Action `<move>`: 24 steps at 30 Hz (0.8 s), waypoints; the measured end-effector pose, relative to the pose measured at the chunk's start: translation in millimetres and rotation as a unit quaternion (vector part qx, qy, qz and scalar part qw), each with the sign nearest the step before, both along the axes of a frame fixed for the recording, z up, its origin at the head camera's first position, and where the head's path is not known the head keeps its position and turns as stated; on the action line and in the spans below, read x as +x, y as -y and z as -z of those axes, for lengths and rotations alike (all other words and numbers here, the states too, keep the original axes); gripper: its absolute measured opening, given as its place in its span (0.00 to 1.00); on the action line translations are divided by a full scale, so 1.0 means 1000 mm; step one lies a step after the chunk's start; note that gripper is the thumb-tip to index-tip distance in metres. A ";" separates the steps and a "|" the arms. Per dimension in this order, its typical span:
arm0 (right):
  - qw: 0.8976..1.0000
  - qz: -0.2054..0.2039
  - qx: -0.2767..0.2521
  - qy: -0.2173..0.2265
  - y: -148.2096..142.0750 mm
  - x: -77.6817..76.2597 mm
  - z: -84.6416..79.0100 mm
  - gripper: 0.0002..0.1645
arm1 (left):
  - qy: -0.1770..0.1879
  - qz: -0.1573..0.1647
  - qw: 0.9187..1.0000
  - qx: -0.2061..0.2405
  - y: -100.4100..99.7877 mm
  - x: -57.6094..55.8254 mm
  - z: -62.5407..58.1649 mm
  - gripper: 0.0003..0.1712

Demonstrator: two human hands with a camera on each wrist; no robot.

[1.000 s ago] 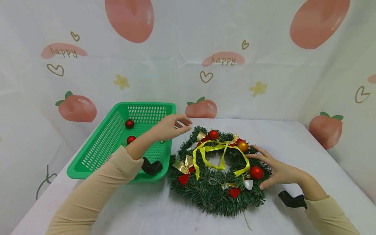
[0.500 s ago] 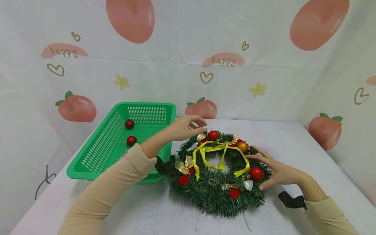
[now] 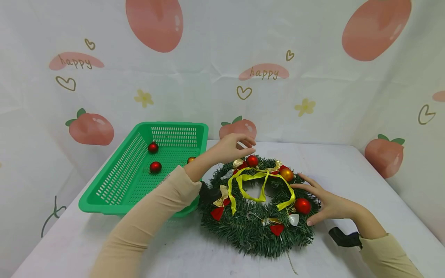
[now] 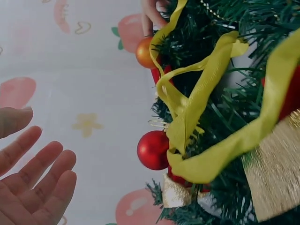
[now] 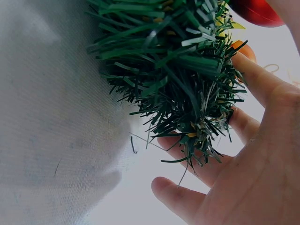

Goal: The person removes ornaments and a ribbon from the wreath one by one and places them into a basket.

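A green tinsel wreath [image 3: 257,241] lies on the table, with red, gold and white bows around it. A yellow ribbon [image 3: 231,193] is draped across its middle. My left hand [image 3: 233,148] hovers over the wreath's far left part, near a red ball ornament [image 3: 252,160]. Its fingers look relaxed and hold nothing in the left wrist view, where the palm [image 4: 33,197] shows. My right hand [image 3: 330,204] rests at the wreath's right edge, fingers spread and fairly straight against the tinsel, beside an orange ball [image 3: 286,174] and another red ball [image 3: 303,206].
Left of the wreath stands a green plastic basket [image 3: 104,208]. Inside it are two red balls [image 3: 155,167] and an orange ball [image 3: 191,159], partly hidden by my left arm. A patterned cloth [image 3: 208,85] hangs behind the white table [image 3: 330,162].
My left hand has moved right, from over the basket's right edge to above the far part of the wreath. The orange ball in the basket has come into view. My right hand stays in place.
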State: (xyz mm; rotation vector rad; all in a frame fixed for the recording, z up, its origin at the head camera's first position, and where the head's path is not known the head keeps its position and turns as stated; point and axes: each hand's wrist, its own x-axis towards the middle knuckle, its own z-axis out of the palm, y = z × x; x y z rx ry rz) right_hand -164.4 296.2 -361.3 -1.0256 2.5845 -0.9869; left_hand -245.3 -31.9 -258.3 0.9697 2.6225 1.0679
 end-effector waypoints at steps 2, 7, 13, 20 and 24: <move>1.000 0.000 0.000 -0.001 0.000 0.000 0.000 0.54 | 0.012 -0.005 1.000 0.004 -0.003 -0.003 0.002 0.19; 1.000 0.001 0.002 -0.003 0.000 0.000 0.000 0.54 | 0.031 -0.007 0.999 0.008 -0.012 -0.012 0.012 0.19; 1.000 0.005 0.002 0.004 0.000 0.000 0.000 0.54 | 0.038 -0.006 0.999 -0.010 -0.021 -0.024 0.024 0.20; 1.000 0.006 0.002 0.006 0.001 0.000 0.000 0.54 | 0.049 -0.003 0.997 -0.057 -0.027 -0.028 0.032 0.21; 1.000 0.003 0.001 0.004 0.001 0.000 0.000 0.54 | 0.047 0.006 0.996 -0.075 -0.030 -0.030 0.036 0.21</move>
